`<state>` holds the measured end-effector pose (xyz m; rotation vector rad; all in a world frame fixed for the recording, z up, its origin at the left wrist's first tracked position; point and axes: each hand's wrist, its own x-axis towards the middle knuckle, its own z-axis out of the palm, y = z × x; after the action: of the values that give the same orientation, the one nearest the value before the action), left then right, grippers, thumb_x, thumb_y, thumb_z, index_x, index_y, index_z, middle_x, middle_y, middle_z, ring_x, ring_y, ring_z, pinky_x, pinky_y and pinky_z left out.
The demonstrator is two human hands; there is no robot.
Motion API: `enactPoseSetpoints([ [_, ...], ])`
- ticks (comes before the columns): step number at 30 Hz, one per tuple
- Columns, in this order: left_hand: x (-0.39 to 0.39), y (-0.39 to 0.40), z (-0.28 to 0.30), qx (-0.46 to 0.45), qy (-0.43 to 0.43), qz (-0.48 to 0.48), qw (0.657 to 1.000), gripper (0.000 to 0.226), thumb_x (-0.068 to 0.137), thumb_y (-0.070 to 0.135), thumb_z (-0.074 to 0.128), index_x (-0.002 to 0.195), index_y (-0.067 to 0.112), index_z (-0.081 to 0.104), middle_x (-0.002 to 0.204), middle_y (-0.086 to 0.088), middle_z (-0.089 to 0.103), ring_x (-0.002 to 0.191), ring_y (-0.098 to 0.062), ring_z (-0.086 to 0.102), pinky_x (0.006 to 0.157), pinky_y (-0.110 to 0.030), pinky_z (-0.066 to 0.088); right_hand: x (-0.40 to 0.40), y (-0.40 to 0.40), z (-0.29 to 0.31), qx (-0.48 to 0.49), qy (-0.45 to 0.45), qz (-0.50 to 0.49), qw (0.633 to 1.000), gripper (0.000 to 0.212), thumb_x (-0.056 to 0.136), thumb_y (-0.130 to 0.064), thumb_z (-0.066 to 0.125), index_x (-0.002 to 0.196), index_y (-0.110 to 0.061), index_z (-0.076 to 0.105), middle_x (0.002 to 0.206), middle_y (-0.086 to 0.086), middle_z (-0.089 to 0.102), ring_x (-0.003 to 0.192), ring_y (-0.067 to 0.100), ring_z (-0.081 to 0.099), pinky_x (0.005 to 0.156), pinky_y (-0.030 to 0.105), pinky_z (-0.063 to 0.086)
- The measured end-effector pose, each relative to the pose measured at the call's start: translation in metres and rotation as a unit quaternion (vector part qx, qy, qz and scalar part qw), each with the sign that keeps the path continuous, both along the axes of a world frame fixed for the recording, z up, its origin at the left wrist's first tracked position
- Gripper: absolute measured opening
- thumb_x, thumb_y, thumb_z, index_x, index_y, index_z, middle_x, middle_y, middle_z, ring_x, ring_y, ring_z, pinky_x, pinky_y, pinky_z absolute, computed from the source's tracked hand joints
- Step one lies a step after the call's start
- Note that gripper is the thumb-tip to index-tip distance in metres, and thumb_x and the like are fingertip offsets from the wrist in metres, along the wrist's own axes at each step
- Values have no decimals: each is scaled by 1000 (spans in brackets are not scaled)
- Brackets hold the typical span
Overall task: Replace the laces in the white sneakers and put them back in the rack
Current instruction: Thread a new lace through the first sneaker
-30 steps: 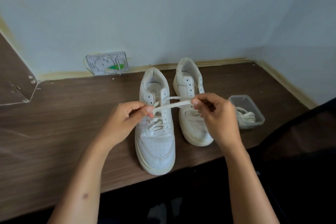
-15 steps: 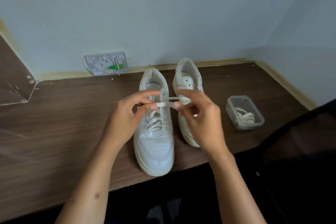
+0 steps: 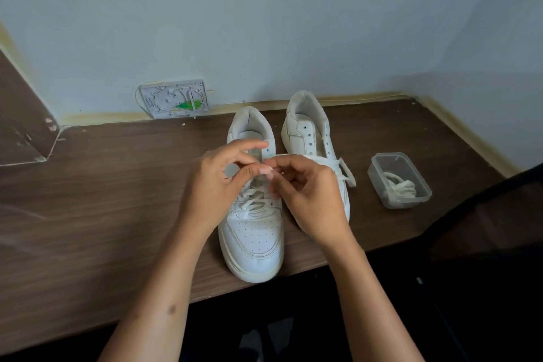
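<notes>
The two sneakers are white: the nearer sneaker [image 3: 252, 232] has a dotted pattern of small holes over its toe and an off-white sole edge, and the farther sneaker [image 3: 305, 129] shows dark eyelets. The lace [image 3: 338, 163] is white. The desk [image 3: 102, 200] is dark brown with wood grain. The container [image 3: 411, 200] is clear, holding an off-white coiled lace [image 3: 401, 189]. The wall [image 3: 264, 23] is pale blue-grey, with a yellowish strip [image 3: 117, 118] along its base. The wall plate [image 3: 174, 98] is grey with a green patch.

White sneakers [image 3: 252, 232] side by side, half-laced
</notes>
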<state>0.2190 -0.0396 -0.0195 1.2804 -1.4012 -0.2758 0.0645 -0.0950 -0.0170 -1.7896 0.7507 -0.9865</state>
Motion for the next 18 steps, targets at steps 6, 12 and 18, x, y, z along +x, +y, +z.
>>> enactPoseSetpoints([
  [6, 32, -7, -24, 81, -155, 42, 984, 47, 96, 14, 58, 139, 33, 50, 139, 20, 49, 126, 2, 37, 107, -11, 21, -2, -6, -2, 0, 21, -51, 998, 6, 88, -15, 73, 93, -18, 74, 85, -3, 70, 71, 10, 64, 68, 29, 56],
  [12, 41, -5, -24, 140, -187, 6, 972, 54, 90, 7, 65, 135, 33, 52, 135, 18, 46, 123, -19, 46, 100, -20, 29, -4, -3, 2, -87, 64, -85, 990, 11, 89, -15, 71, 99, -14, 76, 89, -6, 68, 78, 4, 63, 68, 8, 44],
  [18, 36, -1, -15, 110, -142, 66, 981, 35, 72, 20, 81, 99, 29, 61, 108, 20, 53, 92, -17, 56, 82, -44, 52, 7, 4, -4, -197, 78, -118, 970, 11, 88, -10, 72, 99, -12, 75, 88, -2, 66, 74, 5, 61, 67, 11, 48],
])
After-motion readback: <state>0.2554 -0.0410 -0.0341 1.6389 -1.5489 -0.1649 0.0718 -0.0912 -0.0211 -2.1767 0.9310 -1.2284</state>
